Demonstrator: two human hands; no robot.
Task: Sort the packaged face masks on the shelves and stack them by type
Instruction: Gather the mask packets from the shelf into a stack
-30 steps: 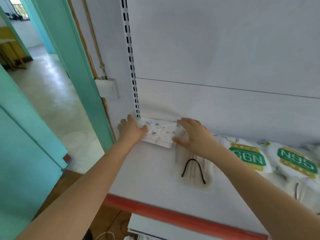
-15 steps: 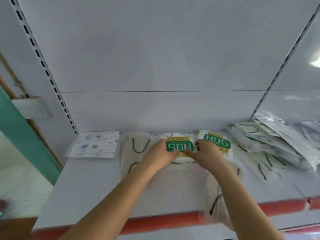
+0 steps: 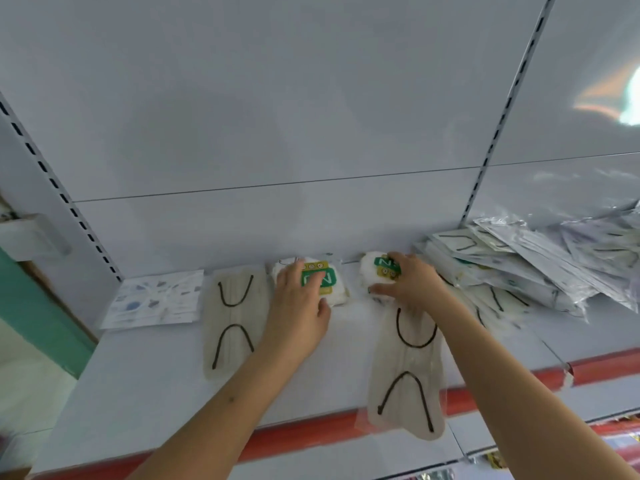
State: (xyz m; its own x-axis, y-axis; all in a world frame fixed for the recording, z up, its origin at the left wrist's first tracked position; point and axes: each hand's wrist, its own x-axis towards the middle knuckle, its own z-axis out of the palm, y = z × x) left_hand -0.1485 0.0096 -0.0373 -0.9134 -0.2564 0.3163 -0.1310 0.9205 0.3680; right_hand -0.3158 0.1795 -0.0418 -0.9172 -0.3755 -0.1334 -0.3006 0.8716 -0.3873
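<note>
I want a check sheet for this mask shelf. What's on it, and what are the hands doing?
Surface: white shelf, red front edge.
Job's things: patterned mask pack far left; beige mask pack beside it; two N95 packs, left N95 pack, right N95 pack; second beige mask pack overhanging the edge.
Clutter: unsorted mask pile at right.
Hands: left hand rests on left N95 pack; right hand grips right N95 pack.
Cables: nothing seen.
Surroundings: slotted uprights, teal door frame.

Light: I see bright, even daylight on the white back panel (image 3: 311, 116).
Glare: a blown-out flare (image 3: 628, 98) at right.
Blur: soft overall.
Edges: shelf uprights (image 3: 498, 123) bow outward.
</note>
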